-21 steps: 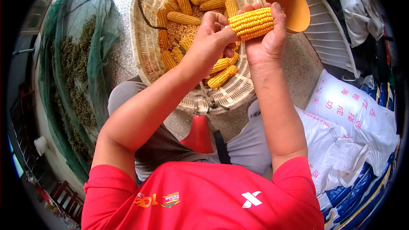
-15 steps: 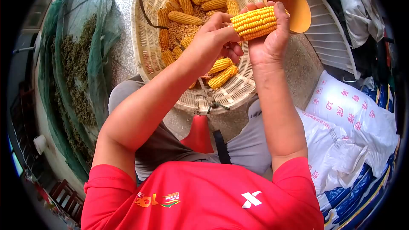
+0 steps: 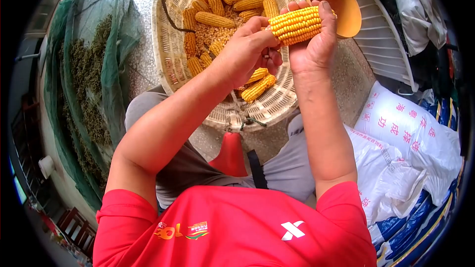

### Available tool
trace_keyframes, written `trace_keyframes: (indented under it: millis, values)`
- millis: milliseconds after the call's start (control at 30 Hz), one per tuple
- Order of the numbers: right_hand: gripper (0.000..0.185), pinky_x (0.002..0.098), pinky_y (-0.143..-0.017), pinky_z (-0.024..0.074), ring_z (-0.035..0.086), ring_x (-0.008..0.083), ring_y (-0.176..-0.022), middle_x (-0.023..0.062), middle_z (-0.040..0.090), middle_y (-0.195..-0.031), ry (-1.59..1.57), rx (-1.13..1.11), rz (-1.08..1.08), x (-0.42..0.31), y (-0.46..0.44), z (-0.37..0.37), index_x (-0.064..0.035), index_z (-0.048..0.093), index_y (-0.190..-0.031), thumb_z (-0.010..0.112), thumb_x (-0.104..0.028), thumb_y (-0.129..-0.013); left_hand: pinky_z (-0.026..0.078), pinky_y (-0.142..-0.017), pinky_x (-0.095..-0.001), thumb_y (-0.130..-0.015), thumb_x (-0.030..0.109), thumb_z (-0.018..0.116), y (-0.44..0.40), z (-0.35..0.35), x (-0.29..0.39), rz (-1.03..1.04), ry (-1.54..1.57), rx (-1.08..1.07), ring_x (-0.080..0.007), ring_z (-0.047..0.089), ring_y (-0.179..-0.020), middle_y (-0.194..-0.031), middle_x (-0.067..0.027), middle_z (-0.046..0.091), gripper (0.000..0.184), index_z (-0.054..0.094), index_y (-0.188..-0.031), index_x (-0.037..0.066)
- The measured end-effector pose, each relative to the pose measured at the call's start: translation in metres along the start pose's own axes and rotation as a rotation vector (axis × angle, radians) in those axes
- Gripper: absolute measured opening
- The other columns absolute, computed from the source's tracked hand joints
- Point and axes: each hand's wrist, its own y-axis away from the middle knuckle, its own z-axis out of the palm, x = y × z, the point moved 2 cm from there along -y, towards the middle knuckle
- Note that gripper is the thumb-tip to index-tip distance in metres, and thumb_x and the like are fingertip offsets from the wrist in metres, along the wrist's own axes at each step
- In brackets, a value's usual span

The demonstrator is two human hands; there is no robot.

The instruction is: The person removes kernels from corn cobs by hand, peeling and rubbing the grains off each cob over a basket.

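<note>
A yellow corn cob (image 3: 296, 25) lies sideways above the right part of a woven basket (image 3: 166, 64). My right hand (image 3: 315, 52) is closed around the cob from beneath, thumb along its right end. At the cob's left end, my left hand (image 3: 250, 44) has its fingers curled, thumb and fingertips pressed on the kernels there. Part of those fingers is hidden behind the hand. Loose corn kernels (image 3: 211, 34) cover the basket's bottom, with several other cobs (image 3: 214, 20) among them. Two cobs (image 3: 259, 89) rest below my left hand near the basket's near side.
An orange tub (image 3: 350, 17) is tilted at the basket's right. White printed sacks (image 3: 403, 128) lie to the right. Green netting (image 3: 111, 64) with dried plants hangs at left. A red object (image 3: 230, 155) stands between my knees, below the basket.
The cob stays in my right hand at nearly the same spot. My left fingers have shifted very slightly at its left end.
</note>
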Motion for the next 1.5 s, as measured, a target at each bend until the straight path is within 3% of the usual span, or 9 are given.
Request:
trace_keyframes:
  millis: [400,600,767,1000,1100,1267,1500]
  values:
    - [0.031,0.0421,-0.076,0.0529,0.063,0.0279,-0.079,0.0148,0.064,-0.083,-0.007,0.001,0.003,0.002,0.000,0.000,-0.0026,0.055,-0.096,0.064,-0.029,-0.083,0.048,-0.048,-0.0275,-0.087,0.009,0.053,0.002,-0.002,0.003,-0.021,0.078,-0.031,-0.0151,0.060,-0.061,-0.085,-0.0087,0.056,0.034,0.041,-0.118,0.002]
    - [0.029,0.0428,-0.077,0.0527,0.063,0.0272,-0.081,0.0130,0.062,-0.086,-0.046,0.017,0.005,0.005,-0.002,-0.002,-0.0029,0.054,-0.098,0.063,-0.026,-0.083,0.046,-0.047,-0.0273,-0.085,0.008,0.055,0.004,0.000,0.002,0.013,0.025,0.078,-0.0151,0.059,-0.060,-0.084,-0.0077,0.056,0.036,0.040,-0.117,0.002]
    - [0.025,0.0412,-0.076,0.0533,0.063,0.0254,-0.083,0.0105,0.061,-0.086,-0.045,0.034,-0.007,0.012,-0.003,-0.005,-0.0016,0.053,-0.100,0.062,-0.017,-0.083,0.047,-0.046,-0.0273,-0.087,0.008,0.052,0.003,-0.001,0.000,-0.010,0.035,0.145,-0.0139,0.058,-0.058,-0.082,-0.0066,0.054,0.032,0.042,-0.116,0.003]
    - [0.024,0.0407,-0.076,0.0534,0.064,0.0244,-0.083,0.0095,0.059,-0.088,-0.010,0.019,-0.046,0.013,-0.001,0.001,-0.0026,0.052,-0.099,0.063,-0.017,-0.083,0.047,-0.046,-0.0285,-0.090,0.010,0.047,0.001,-0.006,-0.002,0.027,-0.096,0.173,-0.0143,0.057,-0.055,-0.082,-0.0065,0.053,0.024,0.045,-0.112,0.003]
    - [0.026,0.0416,-0.077,0.0532,0.064,0.0245,-0.082,0.0089,0.059,-0.088,-0.023,0.012,-0.048,0.010,-0.003,0.000,-0.0032,0.052,-0.100,0.064,-0.020,-0.083,0.049,-0.047,-0.0287,-0.091,0.011,0.047,0.002,-0.006,0.001,0.027,-0.092,0.153,-0.0146,0.058,-0.057,-0.083,-0.0068,0.053,0.024,0.045,-0.112,0.002]
    - [0.029,0.0435,-0.082,0.0516,0.063,0.0253,-0.085,0.0083,0.058,-0.089,-0.052,0.018,-0.008,0.003,-0.008,-0.006,-0.0045,0.052,-0.100,0.064,-0.024,-0.082,0.053,-0.055,-0.0270,-0.097,0.017,0.048,0.002,-0.003,0.011,-0.015,0.102,-0.055,-0.0147,0.061,-0.067,-0.087,-0.0091,0.055,0.026,0.045,-0.114,-0.002]
    - [0.031,0.0446,-0.084,0.0507,0.062,0.0256,-0.087,0.0081,0.058,-0.089,-0.090,0.044,0.034,0.001,-0.008,-0.008,-0.0057,0.051,-0.103,0.063,-0.026,-0.083,0.054,-0.058,-0.0264,-0.098,0.029,0.051,0.000,-0.005,0.003,0.083,-0.091,-0.065,-0.0133,0.062,-0.072,-0.091,-0.0102,0.056,0.039,0.044,-0.120,-0.002]
